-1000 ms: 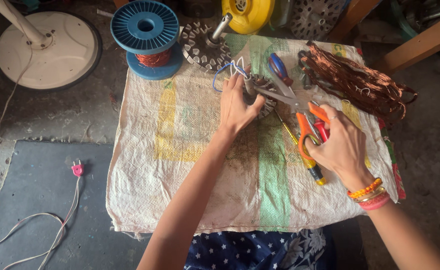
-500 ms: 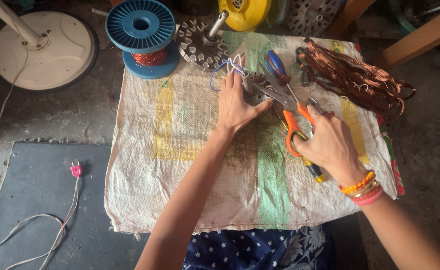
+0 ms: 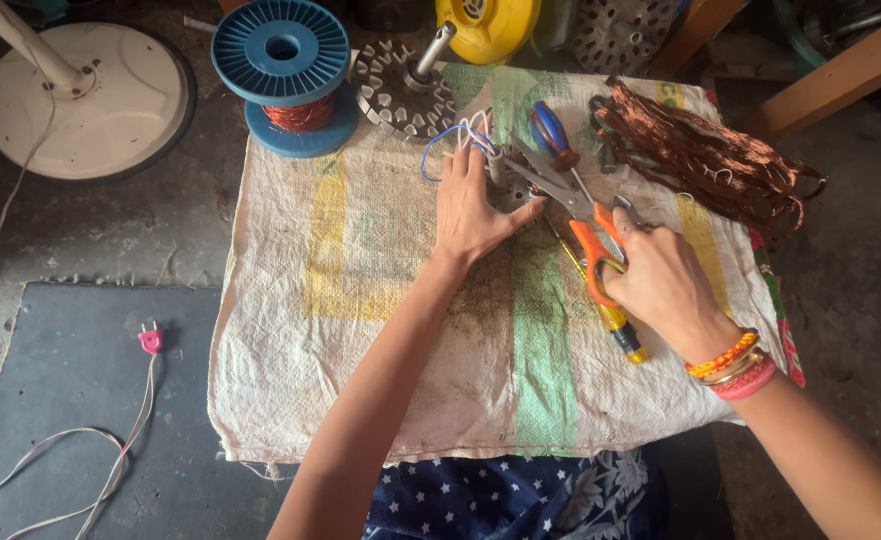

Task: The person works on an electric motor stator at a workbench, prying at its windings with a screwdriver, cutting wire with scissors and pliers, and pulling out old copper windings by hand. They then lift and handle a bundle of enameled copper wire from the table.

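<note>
**Scissors at a small wired part on a woven sack**

Nearest the camera, a blue star-printed cloth (image 3: 520,500) is showing at the lower edge, and both bare forearms are reaching out over a woven sack (image 3: 360,330) spread on the floor. The right hand (image 3: 660,285), wearing orange and red bangles (image 3: 735,365), is gripping the orange-handled scissors (image 3: 585,225) with fingers closed through the loops; the blades are standing partly apart and pointing up-left. A yellow-handled screwdriver (image 3: 615,325) is lying just under that hand. The left hand (image 3: 475,215) is lying flat with fingers spread, pressing down on a small metal part (image 3: 508,185) (mostly hidden under the fingers), from which blue and white wires (image 3: 450,140) are curling out.

Farther off, a blue-handled tool (image 3: 553,135) is lying beside a tangle of copper wire (image 3: 705,160). Beyond those, a toothed metal rotor (image 3: 400,95), a blue spool of copper wire (image 3: 282,75) and a yellow round casing (image 3: 485,25) are sitting at the sack's far edge, with a white fan base (image 3: 90,100) well to the left. A pink plug (image 3: 150,340) is lying on a grey mat (image 3: 80,400).
</note>
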`<action>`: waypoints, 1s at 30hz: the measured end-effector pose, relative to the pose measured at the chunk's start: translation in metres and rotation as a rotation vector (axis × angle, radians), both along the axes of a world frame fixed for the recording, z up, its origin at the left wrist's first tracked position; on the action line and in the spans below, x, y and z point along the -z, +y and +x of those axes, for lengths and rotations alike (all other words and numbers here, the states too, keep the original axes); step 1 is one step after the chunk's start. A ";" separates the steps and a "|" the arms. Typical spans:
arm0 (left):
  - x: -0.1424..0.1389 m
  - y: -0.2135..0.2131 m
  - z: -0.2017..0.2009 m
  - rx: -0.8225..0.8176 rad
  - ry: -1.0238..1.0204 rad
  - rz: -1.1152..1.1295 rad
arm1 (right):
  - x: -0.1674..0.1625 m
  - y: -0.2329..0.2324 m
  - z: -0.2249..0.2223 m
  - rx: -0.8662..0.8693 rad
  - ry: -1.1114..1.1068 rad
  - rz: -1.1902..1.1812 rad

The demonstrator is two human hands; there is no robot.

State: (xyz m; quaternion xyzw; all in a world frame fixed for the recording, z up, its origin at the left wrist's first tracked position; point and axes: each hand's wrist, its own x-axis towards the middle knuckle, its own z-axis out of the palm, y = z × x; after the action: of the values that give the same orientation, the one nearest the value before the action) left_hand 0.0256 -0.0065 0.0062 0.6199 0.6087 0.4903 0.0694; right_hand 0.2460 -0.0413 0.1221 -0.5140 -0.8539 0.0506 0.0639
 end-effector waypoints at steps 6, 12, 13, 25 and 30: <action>0.000 -0.001 0.000 0.017 -0.046 0.057 | 0.003 0.001 0.004 0.048 0.002 -0.003; 0.002 0.000 0.001 -0.007 -0.039 0.015 | -0.005 -0.004 -0.007 0.086 0.009 0.032; 0.003 0.000 0.001 -0.008 -0.031 0.012 | -0.006 -0.004 -0.008 0.071 0.031 0.040; -0.002 -0.003 0.000 0.042 -0.066 0.039 | 0.004 -0.001 -0.005 0.065 0.002 0.013; -0.001 -0.001 0.001 0.050 -0.102 0.070 | 0.009 -0.003 -0.003 0.070 0.038 0.027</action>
State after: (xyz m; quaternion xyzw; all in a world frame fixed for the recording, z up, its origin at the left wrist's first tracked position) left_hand 0.0266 -0.0077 0.0069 0.6112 0.5710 0.5405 0.0908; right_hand 0.2429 -0.0442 0.1126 -0.5416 -0.8346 0.0467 0.0888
